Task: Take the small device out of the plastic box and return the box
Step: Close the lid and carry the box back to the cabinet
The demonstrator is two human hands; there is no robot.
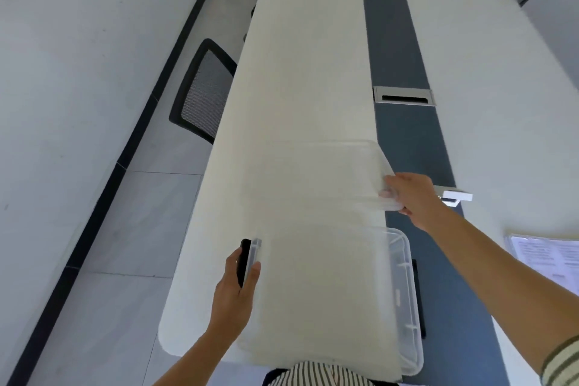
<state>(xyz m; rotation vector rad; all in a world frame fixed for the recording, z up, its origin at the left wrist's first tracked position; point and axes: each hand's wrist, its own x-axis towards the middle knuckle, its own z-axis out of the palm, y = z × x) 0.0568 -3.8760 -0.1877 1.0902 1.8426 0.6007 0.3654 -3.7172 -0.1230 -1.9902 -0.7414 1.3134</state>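
So the clear plastic box (pixel 404 291) sits open on the long white table (pixel 300 72) in the lower middle of the frame, close to the person's striped shirt (pixel 316 374) at the bottom edge. It's see-through enough that the left side nearly vanishes against the tabletop; the right wall with its ribs is the easiest bit to make out.

Left hand (pixel 235 285), lower center-left, is wrapped around the small device (pixel 245 262), a dark slim slab held upright with thumb on one side and fingers on the other, right at the box's left rim. Can't tell if it's touching the rim or just beside it.

Right hand (pixel 410 194), middle right, is pinching the near right corner of the clear lid (pixel 322 172), which lies flat-ish on the table just beyond the box.

Other stuff: a dark strip (pixel 401 135) runs down the table with a metal cable slot (pixel 404 98), a mesh office chair (pixel 203 91) is tucked in at the left, and some printed paper (pixel 545 257) sits at the right edge.
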